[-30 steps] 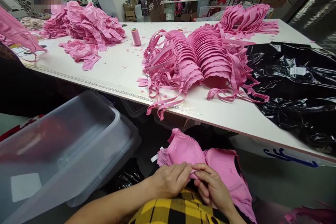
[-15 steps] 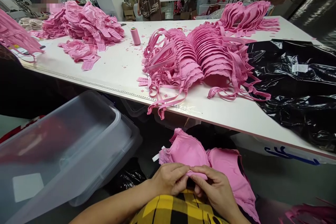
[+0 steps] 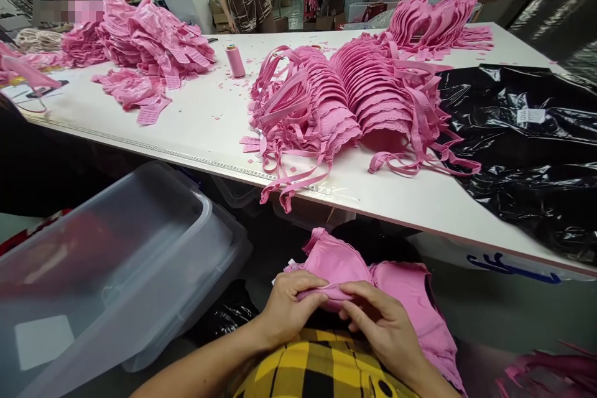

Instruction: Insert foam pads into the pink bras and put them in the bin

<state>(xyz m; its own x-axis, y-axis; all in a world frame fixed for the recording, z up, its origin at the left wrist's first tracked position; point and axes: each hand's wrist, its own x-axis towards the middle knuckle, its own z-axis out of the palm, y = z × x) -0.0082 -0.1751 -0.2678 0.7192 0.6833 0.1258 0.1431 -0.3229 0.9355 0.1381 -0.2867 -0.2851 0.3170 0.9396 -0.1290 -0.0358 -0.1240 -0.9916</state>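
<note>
1 pink spool [image 3: 235, 62] on wht tbl [image 3: 196, 127]; blk plastic [image 3: 527, 155] w/ 1 label [image 3: 530, 115]; clr bin [image 3: 158, 273] below.

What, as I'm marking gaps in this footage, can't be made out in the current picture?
Head view: the parts of the pink garment pinched by the left hand and right hand, which cover them.
Head view: print on the white label on the black plastic, too small to read.
Head view: the left end of the clear bin, cut off by the left edge.
Head view: the pink strips at lower right, blurred and cut off by the right edge.
</note>
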